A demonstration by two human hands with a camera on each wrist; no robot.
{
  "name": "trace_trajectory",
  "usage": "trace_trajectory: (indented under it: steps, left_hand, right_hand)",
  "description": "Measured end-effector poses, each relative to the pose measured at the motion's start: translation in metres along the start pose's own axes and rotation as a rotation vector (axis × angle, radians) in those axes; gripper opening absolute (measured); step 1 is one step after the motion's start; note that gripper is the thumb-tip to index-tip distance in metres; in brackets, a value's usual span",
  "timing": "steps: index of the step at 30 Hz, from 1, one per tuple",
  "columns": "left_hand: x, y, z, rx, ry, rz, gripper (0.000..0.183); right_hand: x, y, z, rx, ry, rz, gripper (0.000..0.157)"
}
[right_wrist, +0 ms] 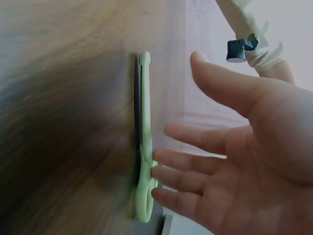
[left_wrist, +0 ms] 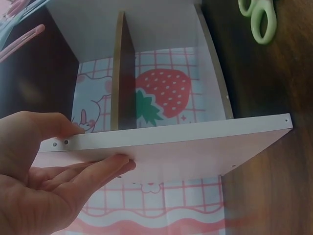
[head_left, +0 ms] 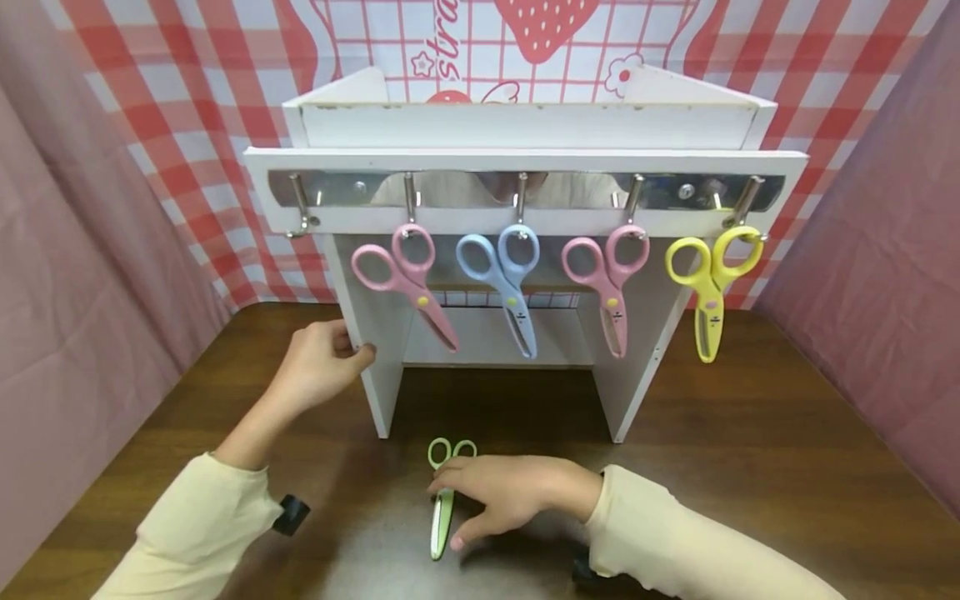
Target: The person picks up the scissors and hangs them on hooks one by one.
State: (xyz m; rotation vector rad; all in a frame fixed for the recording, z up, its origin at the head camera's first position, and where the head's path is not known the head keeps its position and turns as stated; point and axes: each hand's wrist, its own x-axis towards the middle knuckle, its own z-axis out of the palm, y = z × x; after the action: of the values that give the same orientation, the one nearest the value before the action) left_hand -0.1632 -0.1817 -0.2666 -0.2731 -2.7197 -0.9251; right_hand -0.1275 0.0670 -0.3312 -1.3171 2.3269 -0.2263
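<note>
Green scissors lie on the wooden table, loops toward the white shelf and blades toward me. Over their middle is my right hand, thumb spread away; in the right wrist view the extended fingertips are right at the scissors' handle end, not curled round it. My left hand grips the front edge of the shelf's left side panel, with thumb and fingers on opposite faces. From the shelf's hook rail hang pink scissors, blue scissors, another pink pair and yellow scissors.
The white shelf stands on the table. Its leftmost hook holds nothing. Behind it hangs a red-and-white checked cloth, with pink curtains at the sides.
</note>
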Motion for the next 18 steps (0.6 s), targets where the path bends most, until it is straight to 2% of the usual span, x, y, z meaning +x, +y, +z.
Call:
trace_trajectory:
  steps: [5, 12, 15, 18]
  left_hand:
    - [0.000, 0.000, -0.001, -0.010, -0.011, 0.002, 0.026]
    - [-0.001, 0.000, -0.002, -0.022, -0.018, -0.002, 0.028]
    - [-0.001, 0.000, -0.002, -0.025, -0.023, -0.005, 0.029]
    - [-0.001, 0.000, -0.002, -0.028, -0.025, -0.004, 0.029]
  right_hand:
    - [-0.014, 0.008, 0.001, 0.057, 0.043, -0.010, 0.054]
    - [-0.025, 0.016, 0.005, 0.104, 0.194, -0.043, 0.045]
    - [-0.028, 0.015, 0.006, 0.141, 0.222, -0.001, 0.043]
    - [-0.031, 0.013, 0.006, 0.150, 0.214, 0.053, 0.041]
